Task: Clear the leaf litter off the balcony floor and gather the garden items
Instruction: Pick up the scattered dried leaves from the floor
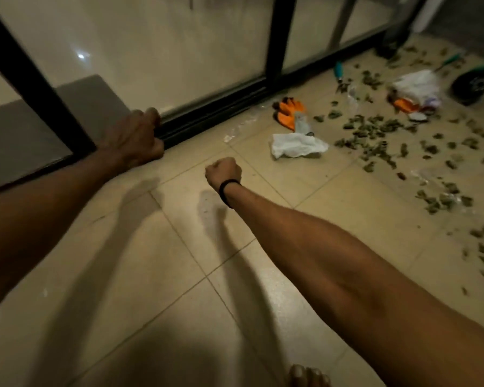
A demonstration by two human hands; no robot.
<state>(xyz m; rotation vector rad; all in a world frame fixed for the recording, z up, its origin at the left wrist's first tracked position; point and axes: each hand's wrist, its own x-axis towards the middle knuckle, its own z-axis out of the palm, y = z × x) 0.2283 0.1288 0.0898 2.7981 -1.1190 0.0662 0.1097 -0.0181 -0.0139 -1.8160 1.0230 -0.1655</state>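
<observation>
The tiled balcony floor [179, 275] runs beside the sliding door's dark door track [215, 107]. Out from the far stretch of that track the leaf litter [375, 129] lies scattered in green-brown clumps, with a crumpled white bag [417, 85] among it. Nearer along the track lie a white cloth [296, 145], an orange glove [289, 111] between the cloth and the track, and a teal-handled tool [339, 74] farther on, while the left grip [134, 138] is curled over the track's near end and the right grip [224, 170], clenched on nothing, hangs over bare tile just out from the track.
</observation>
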